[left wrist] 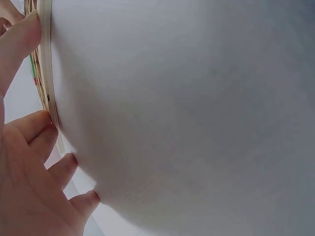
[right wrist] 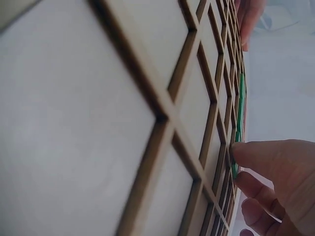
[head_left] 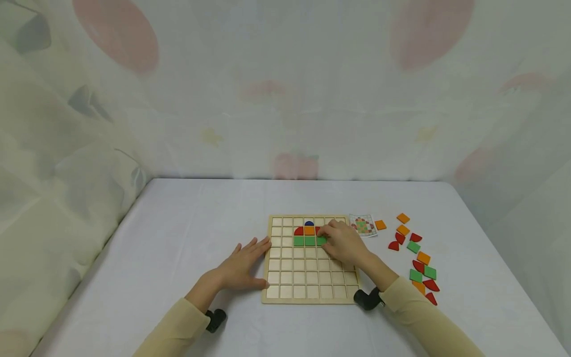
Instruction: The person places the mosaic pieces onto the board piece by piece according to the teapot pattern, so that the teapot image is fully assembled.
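A wooden grid board (head_left: 285, 301) lies on the table, with square cells framed by thin strips. My left hand (head_left: 243, 267) has its fingers spread, and the thumb and fingertips touch the board's left edge. Over the upper right part of the board, my right hand (head_left: 345, 244) has thumb and index finger at the two sides of a green square tile (head_left: 320, 241), pinching it at its cell. Two more green tiles (head_left: 304, 241) sit to its left. Above them are a red quarter-round tile (head_left: 299, 231), an orange square tile (head_left: 309, 230), a partly hidden red tile (head_left: 317, 230) and a blue piece (head_left: 309, 223).
A printed pattern card (head_left: 363, 225) lies by the board's upper right corner, partly behind the right hand. Farther right, loose orange tiles (head_left: 403, 218), red tiles (head_left: 431, 285) and green tiles (head_left: 430, 272) are scattered down the white table (head_left: 200, 213).
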Available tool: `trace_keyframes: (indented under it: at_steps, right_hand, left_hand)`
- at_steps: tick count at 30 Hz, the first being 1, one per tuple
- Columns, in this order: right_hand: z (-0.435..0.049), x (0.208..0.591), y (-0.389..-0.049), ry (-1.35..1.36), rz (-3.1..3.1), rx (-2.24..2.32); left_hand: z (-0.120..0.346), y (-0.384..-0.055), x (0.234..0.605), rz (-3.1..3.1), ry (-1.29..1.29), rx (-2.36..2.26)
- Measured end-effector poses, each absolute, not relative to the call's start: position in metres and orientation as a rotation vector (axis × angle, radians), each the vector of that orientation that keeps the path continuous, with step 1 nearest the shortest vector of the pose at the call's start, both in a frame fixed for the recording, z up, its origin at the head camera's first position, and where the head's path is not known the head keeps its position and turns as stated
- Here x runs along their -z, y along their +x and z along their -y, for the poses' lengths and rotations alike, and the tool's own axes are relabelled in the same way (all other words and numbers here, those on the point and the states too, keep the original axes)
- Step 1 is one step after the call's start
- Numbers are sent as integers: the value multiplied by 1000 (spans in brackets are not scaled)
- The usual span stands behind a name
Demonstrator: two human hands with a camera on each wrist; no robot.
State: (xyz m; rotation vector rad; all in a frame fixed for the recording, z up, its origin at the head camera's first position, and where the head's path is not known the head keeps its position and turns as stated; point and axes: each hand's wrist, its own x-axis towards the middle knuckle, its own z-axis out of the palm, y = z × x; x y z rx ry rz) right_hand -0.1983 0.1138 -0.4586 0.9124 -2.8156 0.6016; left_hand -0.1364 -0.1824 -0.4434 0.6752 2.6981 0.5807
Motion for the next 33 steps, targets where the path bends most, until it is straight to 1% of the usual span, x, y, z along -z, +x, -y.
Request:
trace_keyframes:
  at_steps: [8, 15, 20, 29, 33]
  right_hand:
    - [-116, 460, -197, 903, 2795, -634]
    - [-126, 450, -194, 811, 2856, -698]
    - [-146, 445, -194, 732, 2875, -814]
    - [-195, 444, -201, 749, 2743, -915]
    - [-215, 444, -199, 700, 2738, -951]
  left_hand:
    - [182, -135, 443, -2696, 664, -574]
    - [182, -133, 441, -2700, 644, -561]
    - [182, -133, 441, -2697, 664, -579]
    - [183, -132, 441, -2695, 680, -602]
    - [183, -133, 442, -2696, 678, -603]
